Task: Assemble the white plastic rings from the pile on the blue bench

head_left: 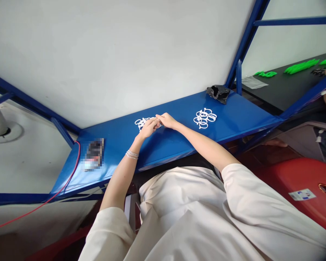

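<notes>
White rings lie in two clusters on the blue table. Your left hand and right hand meet over the left cluster; whether they grasp anything cannot be told. Silvery bracelets circle your left wrist.

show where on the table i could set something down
Bare tabletop lies between the right hand and the right ring pile, and between the blurred item and the left ring pile. It's crowded at the left pile, around the left hand; a black bag sits beyond the right pile.
</notes>
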`<action>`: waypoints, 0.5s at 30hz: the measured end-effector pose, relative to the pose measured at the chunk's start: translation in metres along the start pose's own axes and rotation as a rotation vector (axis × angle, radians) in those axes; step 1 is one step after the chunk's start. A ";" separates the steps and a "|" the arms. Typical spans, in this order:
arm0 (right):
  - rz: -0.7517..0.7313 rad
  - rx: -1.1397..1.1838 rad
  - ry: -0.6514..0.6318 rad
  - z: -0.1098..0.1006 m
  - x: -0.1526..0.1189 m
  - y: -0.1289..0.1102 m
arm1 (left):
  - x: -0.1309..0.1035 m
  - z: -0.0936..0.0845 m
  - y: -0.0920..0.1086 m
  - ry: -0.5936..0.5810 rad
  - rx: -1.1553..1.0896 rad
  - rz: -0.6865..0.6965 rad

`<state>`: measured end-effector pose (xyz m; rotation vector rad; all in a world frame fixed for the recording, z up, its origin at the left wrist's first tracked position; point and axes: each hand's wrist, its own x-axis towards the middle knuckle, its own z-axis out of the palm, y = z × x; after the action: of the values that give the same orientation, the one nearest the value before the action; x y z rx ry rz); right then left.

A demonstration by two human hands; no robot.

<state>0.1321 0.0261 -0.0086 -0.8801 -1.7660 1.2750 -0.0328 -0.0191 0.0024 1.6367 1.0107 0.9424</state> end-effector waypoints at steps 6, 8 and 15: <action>-0.030 -0.105 0.032 -0.002 0.003 0.010 | 0.000 -0.001 -0.002 -0.001 0.073 0.021; -0.055 -0.131 0.025 -0.004 0.004 0.013 | 0.001 -0.001 -0.004 -0.002 0.118 0.041; -0.062 -0.056 -0.002 -0.008 0.001 0.014 | 0.003 -0.006 -0.009 0.027 0.240 0.065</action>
<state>0.1396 0.0339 -0.0206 -0.8486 -1.8244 1.1918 -0.0384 -0.0126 -0.0046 1.8689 1.1291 0.9162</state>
